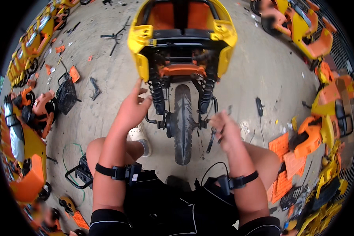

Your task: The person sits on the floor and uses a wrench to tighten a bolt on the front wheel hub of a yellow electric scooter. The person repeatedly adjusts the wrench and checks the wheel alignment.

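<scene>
In front of me stands a yellow scooter body (143, 55), its black-treaded wheel (182, 129) pointing toward me between two black coil-spring shock absorbers (156, 96). My left hand (134, 108) is beside the left shock absorber, fingers apart, the index finger reaching up to the lower edge of the yellow panel. Nothing shows in that hand. To the right of the wheel axle, my right hand (226, 129) is closed around a slim metal tool (229, 107), blurred, whose exact kind I cannot make out. A dark bar with a ringed end (211, 142) hangs beside that hand.
Yellow and orange scooters (27, 157) line the left side, with others (299, 27) at the right. On the concrete floor lie a black basket (68, 93), a black metal frame (116, 36), orange panels (280, 146) and a black corded object (259, 106).
</scene>
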Motion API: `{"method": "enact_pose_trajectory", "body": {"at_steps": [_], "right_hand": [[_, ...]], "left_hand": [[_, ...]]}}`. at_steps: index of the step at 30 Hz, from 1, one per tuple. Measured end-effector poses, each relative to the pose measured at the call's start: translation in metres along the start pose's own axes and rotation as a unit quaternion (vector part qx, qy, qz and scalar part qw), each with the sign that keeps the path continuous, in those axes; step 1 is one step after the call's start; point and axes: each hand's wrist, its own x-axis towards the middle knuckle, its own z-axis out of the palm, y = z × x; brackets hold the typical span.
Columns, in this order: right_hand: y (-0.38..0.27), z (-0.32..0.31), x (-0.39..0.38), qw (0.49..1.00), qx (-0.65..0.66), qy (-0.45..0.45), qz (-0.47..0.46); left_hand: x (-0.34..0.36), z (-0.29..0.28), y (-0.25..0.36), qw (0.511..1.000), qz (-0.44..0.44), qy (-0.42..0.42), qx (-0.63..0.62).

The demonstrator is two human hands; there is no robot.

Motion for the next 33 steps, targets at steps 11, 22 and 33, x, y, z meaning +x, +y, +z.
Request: {"method": "enact_pose_trajectory", "body": {"at_steps": [11,22,33], "right_hand": [[0.044,-0.057,0.079,0.978,-0.208,0.021,0.006],[0.061,-0.014,0.070,0.954,-0.291,-0.012,0.072],[0.074,-0.010,0.071,0.967,-0.243,-0.007,0.072]], "left_hand": [[0.003,0.014,-0.006,0.999,-0.036,0.000,0.027],[-0.014,0.095,-0.118,0.955,-0.158,-0.207,0.140],[-0.013,0.100,-0.118,0.967,-0.227,-0.113,0.001]]}}
